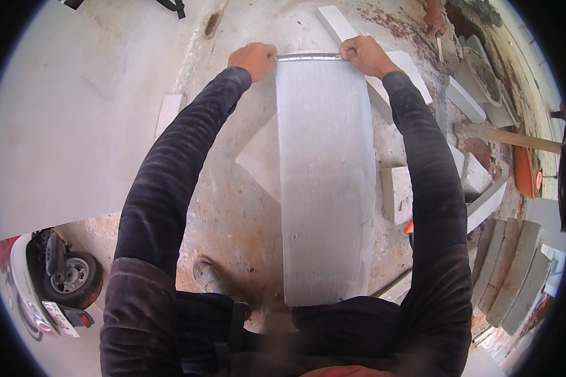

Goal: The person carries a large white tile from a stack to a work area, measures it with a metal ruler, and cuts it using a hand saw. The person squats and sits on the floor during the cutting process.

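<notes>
While left hand (253,61) and right hand (367,56) pinch the measuring tape (308,57) across the white concrete block (324,163) at its far end, a slipping grip could skew it.

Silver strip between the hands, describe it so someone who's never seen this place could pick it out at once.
Start with the long pale slab running up the middle of the view. Across its far end, the left hand and the right hand hold a silver strip between them. Narrow, shiny and dark-marked, it stands apart from the chunky, dull pale blocks lying around.
</notes>
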The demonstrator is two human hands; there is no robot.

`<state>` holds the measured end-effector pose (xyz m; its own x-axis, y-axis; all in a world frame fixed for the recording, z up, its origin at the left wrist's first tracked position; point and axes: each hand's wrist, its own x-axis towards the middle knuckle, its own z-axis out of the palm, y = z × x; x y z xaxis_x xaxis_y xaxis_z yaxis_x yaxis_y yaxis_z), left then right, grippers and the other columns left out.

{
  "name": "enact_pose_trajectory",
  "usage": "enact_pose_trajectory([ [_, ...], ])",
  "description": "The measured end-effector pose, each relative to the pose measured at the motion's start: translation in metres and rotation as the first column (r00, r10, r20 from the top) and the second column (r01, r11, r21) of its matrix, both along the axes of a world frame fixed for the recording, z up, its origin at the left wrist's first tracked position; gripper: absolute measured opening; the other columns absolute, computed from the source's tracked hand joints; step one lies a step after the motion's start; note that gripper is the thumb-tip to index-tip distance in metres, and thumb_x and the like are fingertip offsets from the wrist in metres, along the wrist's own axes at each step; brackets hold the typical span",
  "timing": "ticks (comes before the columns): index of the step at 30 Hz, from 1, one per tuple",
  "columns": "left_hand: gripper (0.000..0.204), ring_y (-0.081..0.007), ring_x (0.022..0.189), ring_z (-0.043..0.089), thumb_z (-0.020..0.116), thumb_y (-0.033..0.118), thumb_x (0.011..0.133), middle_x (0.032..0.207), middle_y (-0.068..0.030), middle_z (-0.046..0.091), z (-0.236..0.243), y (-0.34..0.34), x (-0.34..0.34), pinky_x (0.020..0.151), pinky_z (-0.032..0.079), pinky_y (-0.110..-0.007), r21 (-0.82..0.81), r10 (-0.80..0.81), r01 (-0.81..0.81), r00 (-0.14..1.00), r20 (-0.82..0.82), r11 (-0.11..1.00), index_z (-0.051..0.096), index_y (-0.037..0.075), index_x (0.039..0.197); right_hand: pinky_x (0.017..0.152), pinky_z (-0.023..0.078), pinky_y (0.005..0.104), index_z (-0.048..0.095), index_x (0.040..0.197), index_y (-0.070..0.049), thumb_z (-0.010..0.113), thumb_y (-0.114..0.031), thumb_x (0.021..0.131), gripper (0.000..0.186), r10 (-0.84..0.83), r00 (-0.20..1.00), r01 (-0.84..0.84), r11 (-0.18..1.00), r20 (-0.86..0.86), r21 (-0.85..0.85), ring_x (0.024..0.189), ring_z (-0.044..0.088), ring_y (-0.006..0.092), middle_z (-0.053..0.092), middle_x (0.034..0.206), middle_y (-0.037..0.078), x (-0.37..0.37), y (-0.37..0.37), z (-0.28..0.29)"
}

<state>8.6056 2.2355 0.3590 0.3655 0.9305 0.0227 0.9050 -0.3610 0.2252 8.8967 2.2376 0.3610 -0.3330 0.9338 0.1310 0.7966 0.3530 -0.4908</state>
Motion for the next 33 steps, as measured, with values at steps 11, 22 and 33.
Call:
enact_pose_trajectory([
  [11, 0.02, -0.031, 0.094, 0.061, 0.055, 0.026, 0.085, 0.094, -0.0106, 0.064, 0.005, -0.048, 0.0, 0.081, 0.048, -0.043, -0.015, 0.023, -0.023, 0.999, 0.041, 1.0, 0.068, 0.015, 0.096, 0.072, 0.048, 0.0352, 0.069, 0.088, 0.0, 0.052, -0.002, 0.08, 0.018, -0.021, 1.0, 0.021, 0.997, -0.003, -0.076, 0.07, 0.062, 0.0263, 0.066, 0.076, 0.018, -0.006, -0.05, 0.009],
  [22, 0.019, -0.0313, 0.091, 0.062, 0.055, 0.024, 0.084, 0.092, -0.0108, 0.063, 0.007, -0.119, -0.005, 0.08, 0.049, -0.043, -0.006, 0.051, -0.05, 0.996, 0.071, 0.999, 0.069, 0.016, 0.093, 0.071, 0.048, 0.0366, 0.068, 0.086, 0.001, 0.051, -0.001, 0.078, 0.019, -0.022, 0.997, 0.015, 0.995, -0.068, -0.099, 0.07, 0.063, 0.0295, 0.065, 0.075, 0.019, -0.011, -0.121, 0.011],
  [33, 0.018, -0.0325, 0.085, 0.063, 0.055, 0.025, 0.083, 0.089, -0.0116, 0.062, 0.004, -0.192, -0.009, 0.077, 0.05, -0.044, 0.006, 0.029, -0.03, 0.996, 0.089, 1.0, 0.069, 0.015, 0.088, 0.069, 0.05, 0.0405, 0.069, 0.079, -0.003, 0.054, -0.003, 0.077, 0.016, -0.011, 0.985, 0.002, 0.999, -0.172, -0.048, 0.069, 0.062, 0.0362, 0.063, 0.072, 0.022, -0.01, -0.194, 0.001],
])
